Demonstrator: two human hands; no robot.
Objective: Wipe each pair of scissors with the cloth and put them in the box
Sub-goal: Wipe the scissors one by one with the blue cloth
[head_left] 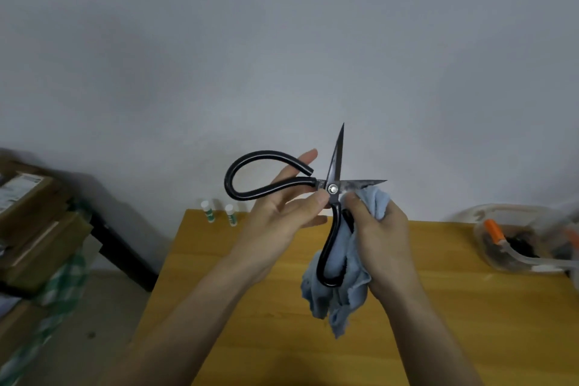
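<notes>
At far left, a stack of brown cardboard boxes [29, 216] sits beside a green-and-white checked cloth [59, 288] hanging down toward the floor; both are off the counter. The wooden counter [454, 323] fills the lower centre and right. At its back left edge stand two small white bottles with green labels [219, 211], upright and just beside each other. Above the counter the left hand [282, 210] holds a pair of black-handled scissors [332, 189] in the air: thumb and fingers pinch near the pivot screw, and the fingers reach behind one large handle loop, which extends to the left. So the left grip is closed on the scissors. The blades are spread wide, one pointing up, the other pointing right and roughly level. The second handle loop hangs downward in front of the cloth. The right hand [379, 238] has its fingers curled around a light blue cloth [338, 288], bunched up against the underside of the level blade near the pivot; the remainder of the cloth hangs down below the hand, above the counter. Right grip closed on the cloth. At far right, on the counter's edge, sits a clear plastic box [520, 238] holding dark items and something with orange handles; the contents are too blurred to identify further.
</notes>
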